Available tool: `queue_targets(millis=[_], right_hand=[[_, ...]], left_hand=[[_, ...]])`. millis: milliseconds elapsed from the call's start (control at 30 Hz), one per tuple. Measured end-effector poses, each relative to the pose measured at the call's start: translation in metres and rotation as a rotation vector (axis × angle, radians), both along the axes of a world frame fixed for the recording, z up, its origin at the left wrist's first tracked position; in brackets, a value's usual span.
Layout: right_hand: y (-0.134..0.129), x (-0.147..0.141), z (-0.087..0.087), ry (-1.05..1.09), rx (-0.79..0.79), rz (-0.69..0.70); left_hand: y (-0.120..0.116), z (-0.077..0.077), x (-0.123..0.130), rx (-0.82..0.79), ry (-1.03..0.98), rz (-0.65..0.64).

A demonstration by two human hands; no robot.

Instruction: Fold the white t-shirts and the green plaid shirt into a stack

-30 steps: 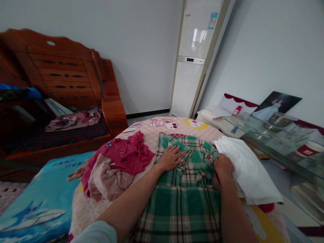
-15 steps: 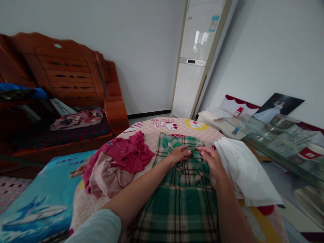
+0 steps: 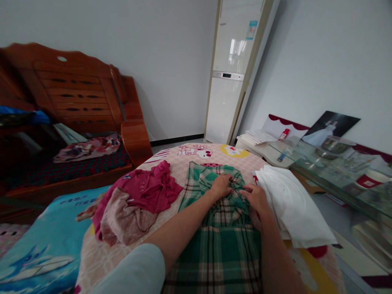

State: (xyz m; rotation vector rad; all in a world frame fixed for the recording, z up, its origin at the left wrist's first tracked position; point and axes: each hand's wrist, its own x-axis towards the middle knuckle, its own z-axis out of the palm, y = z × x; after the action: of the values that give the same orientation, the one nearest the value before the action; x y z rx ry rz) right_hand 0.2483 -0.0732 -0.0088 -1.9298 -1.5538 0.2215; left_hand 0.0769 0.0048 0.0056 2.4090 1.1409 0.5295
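A green plaid dress point(image 3: 220, 249) lies spread lengthwise on the table, bunched at its upper part with a gathered seam below. My left hand point(image 3: 221, 187) lies over the bunched upper part, its fingers curled into the fabric. To its right, my right hand point(image 3: 256, 199) has thumb and fingers pinched at the same bunched cloth; the exact grip is partly hidden. Left of the dress sit a crumpled magenta top point(image 3: 150, 188) and a dusty pink cloth point(image 3: 125, 218). Folded white fabric point(image 3: 294, 208) rests just right of my right hand.
The round table has a pink patterned cloth point(image 3: 171, 163). A glass-topped stand point(image 3: 330, 175) with a bowl and papers is close on the right. At left are a wooden sofa point(image 3: 73, 90) and a blue printed cover point(image 3: 45, 228); a tall air conditioner point(image 3: 226, 102) stands behind.
My left hand has moved slightly up over the bunched cloth and its fingers have curled more. My right hand has separated a little from it. The view has shifted slightly.
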Motion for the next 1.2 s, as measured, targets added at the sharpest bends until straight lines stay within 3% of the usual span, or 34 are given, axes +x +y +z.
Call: queue_targets(millis=[233, 433, 533, 733, 1033, 1200], right_hand=[[0.001, -0.019, -0.002, -0.297, 0.005, -0.002], [0.000, -0.024, -0.006, -0.318, 0.047, 0.021], [0.002, -0.022, -0.007, -0.237, 0.153, 0.033], [0.007, -0.019, -0.006, 0.055, 0.348, 0.031], [0.007, -0.022, -0.003, 0.318, 0.250, 0.016], [0.001, -0.028, 0.002, 0.629, 0.021, 0.264]], left_hand=[[-0.007, -0.011, -0.002, 0.152, 0.095, 0.008], [-0.004, -0.027, -0.013, 0.123, -0.132, -0.112], [-0.002, -0.029, -0.017, 0.096, -0.218, -0.168], [-0.002, -0.029, -0.016, 0.075, -0.289, -0.109], [-0.008, -0.023, -0.006, 0.088, -0.241, 0.131], [0.001, -0.022, -0.011, 0.006, -0.304, 0.297]])
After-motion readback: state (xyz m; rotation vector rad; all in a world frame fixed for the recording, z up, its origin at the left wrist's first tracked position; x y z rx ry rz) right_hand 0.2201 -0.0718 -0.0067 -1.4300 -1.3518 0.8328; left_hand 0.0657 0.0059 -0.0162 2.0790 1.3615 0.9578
